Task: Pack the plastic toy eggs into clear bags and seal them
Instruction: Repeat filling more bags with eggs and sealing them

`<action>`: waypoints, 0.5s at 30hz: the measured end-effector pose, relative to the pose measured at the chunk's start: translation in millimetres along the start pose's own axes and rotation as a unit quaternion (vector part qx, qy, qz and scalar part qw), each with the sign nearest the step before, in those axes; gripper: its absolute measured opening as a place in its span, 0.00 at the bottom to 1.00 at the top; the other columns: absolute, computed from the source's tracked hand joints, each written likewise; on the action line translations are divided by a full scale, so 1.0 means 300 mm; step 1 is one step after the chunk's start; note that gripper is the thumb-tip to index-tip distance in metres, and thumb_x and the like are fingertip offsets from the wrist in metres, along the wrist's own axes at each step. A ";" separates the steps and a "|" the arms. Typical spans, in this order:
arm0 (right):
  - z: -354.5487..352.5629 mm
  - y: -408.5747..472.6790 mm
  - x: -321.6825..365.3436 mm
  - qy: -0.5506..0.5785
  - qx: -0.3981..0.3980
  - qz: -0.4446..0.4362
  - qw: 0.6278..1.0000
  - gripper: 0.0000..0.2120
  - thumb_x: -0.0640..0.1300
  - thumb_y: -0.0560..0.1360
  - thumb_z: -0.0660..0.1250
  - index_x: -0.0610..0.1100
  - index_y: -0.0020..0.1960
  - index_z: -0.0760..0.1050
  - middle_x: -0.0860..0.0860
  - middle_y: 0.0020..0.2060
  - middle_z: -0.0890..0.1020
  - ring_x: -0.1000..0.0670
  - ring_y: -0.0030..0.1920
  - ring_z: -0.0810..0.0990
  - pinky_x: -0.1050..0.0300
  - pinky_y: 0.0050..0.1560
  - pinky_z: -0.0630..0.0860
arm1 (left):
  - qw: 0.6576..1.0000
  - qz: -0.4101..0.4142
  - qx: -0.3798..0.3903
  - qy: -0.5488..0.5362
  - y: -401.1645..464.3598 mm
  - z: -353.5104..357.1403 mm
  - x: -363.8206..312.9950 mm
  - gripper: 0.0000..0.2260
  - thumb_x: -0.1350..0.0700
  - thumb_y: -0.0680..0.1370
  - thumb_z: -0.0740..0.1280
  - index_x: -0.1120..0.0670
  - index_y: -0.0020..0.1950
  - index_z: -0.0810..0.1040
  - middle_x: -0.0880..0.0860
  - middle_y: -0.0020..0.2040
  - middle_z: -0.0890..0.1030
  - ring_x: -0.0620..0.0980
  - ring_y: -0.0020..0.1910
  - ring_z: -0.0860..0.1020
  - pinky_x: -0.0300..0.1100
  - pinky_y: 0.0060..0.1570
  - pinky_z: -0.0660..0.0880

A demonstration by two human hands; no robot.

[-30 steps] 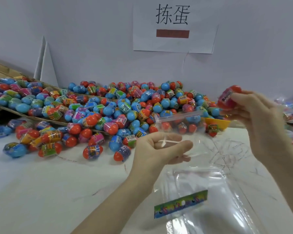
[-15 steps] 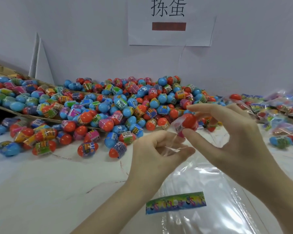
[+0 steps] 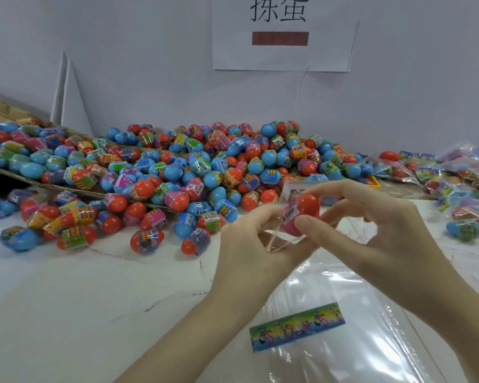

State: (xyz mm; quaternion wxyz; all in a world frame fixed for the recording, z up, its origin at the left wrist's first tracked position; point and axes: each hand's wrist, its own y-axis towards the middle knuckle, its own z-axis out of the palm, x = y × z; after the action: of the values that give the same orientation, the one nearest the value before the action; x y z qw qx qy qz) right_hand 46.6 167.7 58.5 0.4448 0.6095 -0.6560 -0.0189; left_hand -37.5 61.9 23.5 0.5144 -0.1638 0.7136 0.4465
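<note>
My right hand (image 3: 385,233) pinches a red-and-pink toy egg (image 3: 302,214) between thumb and fingertips, its barcode wrap facing me. My left hand (image 3: 249,244) meets it just beside, fingers curled and pinching the mouth of a clear bag (image 3: 277,239), whose thin film stretches below the egg. The egg sits at that mouth; how far it is inside the film I cannot tell.

Under both wrists lies a stack of flat clear bags (image 3: 351,341) on the table, glossy with reflections, and on it a colourful printed strip (image 3: 296,327) lies slanted.

Behind my hands, a big heap of loose toy eggs (image 3: 205,167) in blue, red, pink and green wraps spreads across the back of the table, some spilling forward toward me. At the left, part of the heap rests on a flattened cardboard sheet (image 3: 9,172) that slopes up off the surface. Just behind my right fingers a yellow tray edge (image 3: 374,183) peeks out among the eggs. To the far right lies a pile of filled clear bags (image 3: 454,175), each showing eggs and a printed header.

The white table top (image 3: 80,299) is scuffed with faint red marks. A pale wall rises behind, bearing a white paper sign (image 3: 282,34) with two black characters and a brown bar. Two pale pointed sheets (image 3: 69,98) lean against the wall at the left.
</note>
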 end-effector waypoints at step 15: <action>0.001 -0.003 -0.023 -0.067 0.087 -0.072 0.991 0.19 0.64 0.67 0.60 0.63 0.57 0.68 0.65 0.45 0.77 0.58 0.47 0.73 0.47 0.49 0.68 | 0.966 -0.198 0.156 -0.063 0.024 -0.031 0.002 0.05 0.62 0.70 0.71 0.57 0.45 0.81 0.50 0.34 0.84 0.43 0.31 0.81 0.34 0.33 0.78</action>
State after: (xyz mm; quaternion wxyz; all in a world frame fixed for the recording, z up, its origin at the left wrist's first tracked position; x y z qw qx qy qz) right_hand 46.2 172.8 54.0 0.3432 0.6890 -0.6374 -0.0347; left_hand -48.2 58.4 27.0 0.6555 -0.1908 0.6942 0.2282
